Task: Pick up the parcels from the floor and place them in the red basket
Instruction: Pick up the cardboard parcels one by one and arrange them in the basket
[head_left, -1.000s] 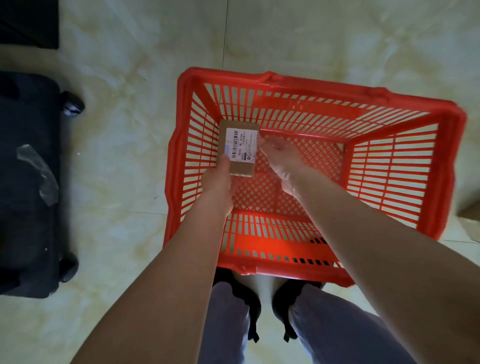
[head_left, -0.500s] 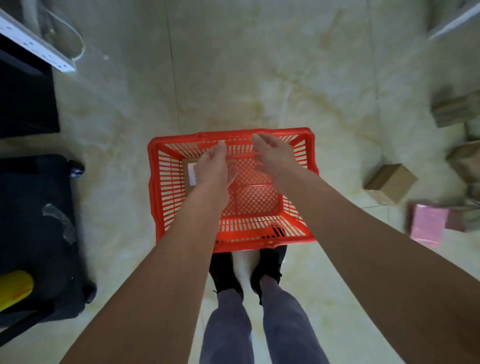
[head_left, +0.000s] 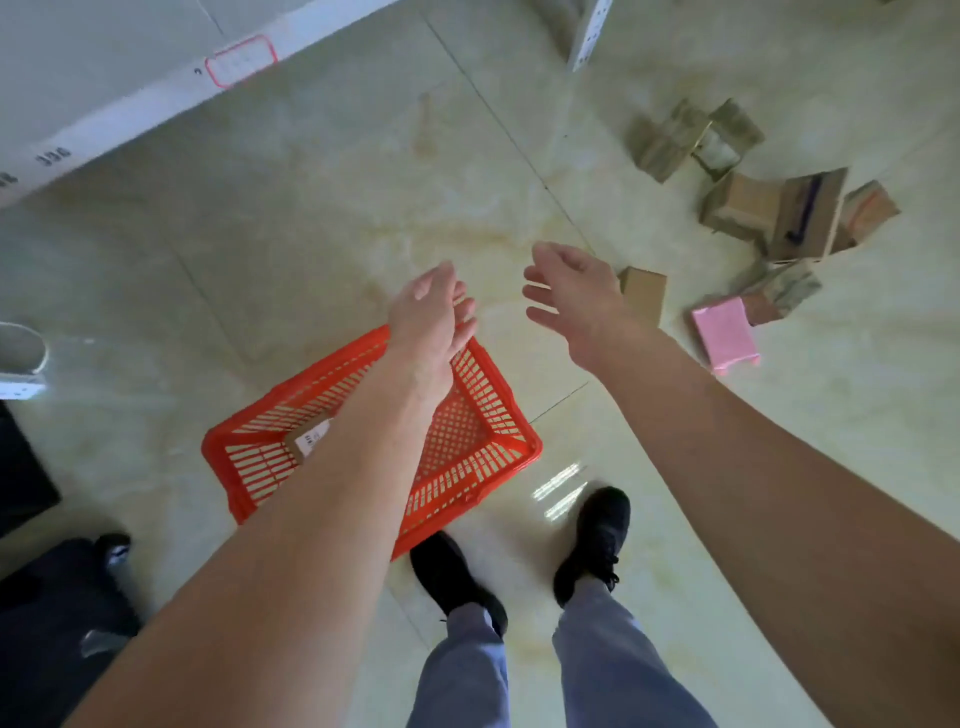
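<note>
The red basket stands on the floor in front of my feet. A small brown parcel with a white label lies inside it, partly hidden by my left forearm. My left hand hovers above the basket's far rim, fingers relaxed and holding nothing. My right hand is raised to the right of the basket, fingers spread and holding nothing. Just behind it sits a small brown box. A pink parcel lies further right, and several brown boxes are scattered at the upper right.
A white shelf edge runs across the upper left. A white post stands at the top. A black wheeled case sits at the lower left. My black shoes stand just below the basket on the pale tiled floor.
Both hands let go of the labelled parcel, which now lies in the basket. I have straightened up and turned right; the hands rose out of the basket toward the scattered parcels.
</note>
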